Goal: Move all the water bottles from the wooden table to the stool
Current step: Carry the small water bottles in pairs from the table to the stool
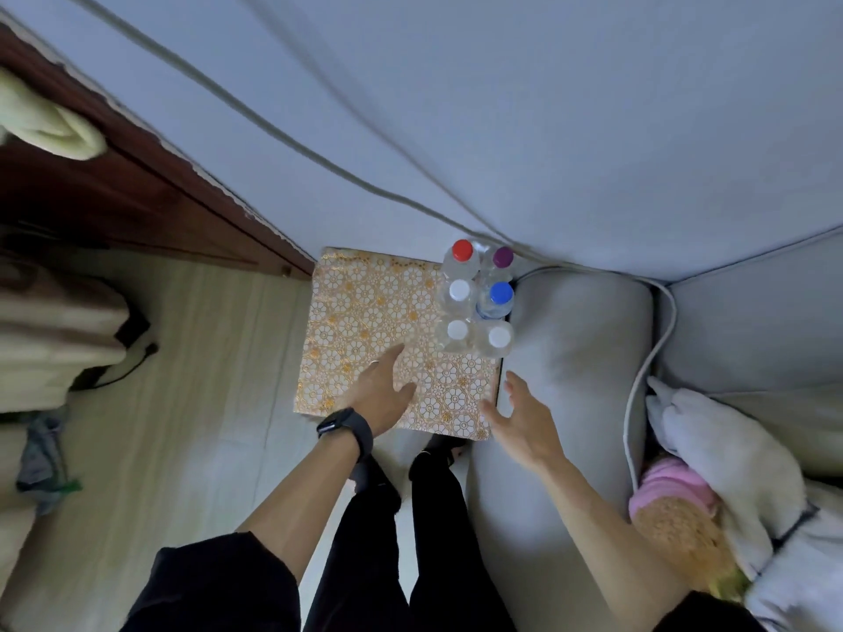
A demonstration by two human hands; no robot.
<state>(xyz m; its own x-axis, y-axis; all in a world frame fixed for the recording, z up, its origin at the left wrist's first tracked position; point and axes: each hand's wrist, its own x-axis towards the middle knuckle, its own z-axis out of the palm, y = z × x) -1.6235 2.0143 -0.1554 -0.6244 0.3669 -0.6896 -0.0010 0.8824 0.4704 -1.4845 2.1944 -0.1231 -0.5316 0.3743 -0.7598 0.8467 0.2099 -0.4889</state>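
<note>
Hovers with left grip (382,389) and right grip (519,417) both spread and empty, just short of six bottles (474,298) huddled touching at the far right corner of the worktop (360,312), and risks toppling neighbours off that edge by yanking one from so tight a pack.

Pretty plain room tbh: a pale blue-grey wall (502,107) is seen up top, with a grey cable (319,162) strung diagonally across it. A dark wooden panel (137,175) is set along the left, with a pale green towel (45,125) seen against it. The floor (191,403) is done in light wood-look planks, and folded beige fabric (54,330) is piled at its left edge. A grey sofa (579,339) is pushed up on the right, with a white pillow (730,449) tucked in. Everything is lit softly and evenly.
</note>
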